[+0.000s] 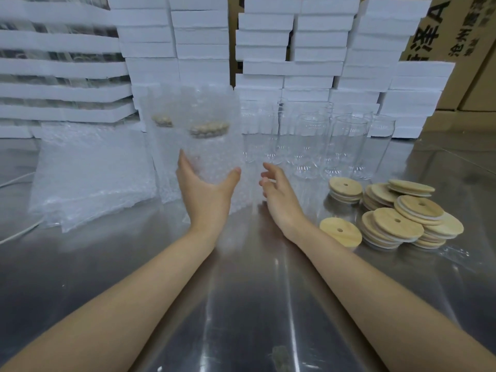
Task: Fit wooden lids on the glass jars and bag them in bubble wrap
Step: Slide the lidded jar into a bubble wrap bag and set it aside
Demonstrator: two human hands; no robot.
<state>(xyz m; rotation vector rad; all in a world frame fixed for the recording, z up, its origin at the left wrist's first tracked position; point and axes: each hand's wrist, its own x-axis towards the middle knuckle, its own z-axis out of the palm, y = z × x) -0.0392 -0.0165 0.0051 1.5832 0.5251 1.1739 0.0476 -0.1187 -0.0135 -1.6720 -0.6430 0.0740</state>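
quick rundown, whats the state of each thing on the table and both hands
bagged jar, lidded, in bubble wrap, upright, held by left hand
second bagged jar, lidded, wrapped, upright
bare jars, upright, no lids
lids, loose, piled
spare bags, flat, stacked
right hand, open, holding nothing

My left hand [206, 189] grips the bubble-wrapped glass jar [212, 154] low down, thumb on its right side and fingers round its left. A round wooden lid [209, 129] shows through the wrap. A second wrapped jar [163, 140] stands just behind it. My right hand [279, 194] hangs loose over the shiny steel table [241, 304], holding nothing. Bare clear glass jars [316, 146] stand to the right, near a heap of pale wooden lids with centre holes [397, 218]. Flat bubble-wrap bags [88, 178] lie on the left.
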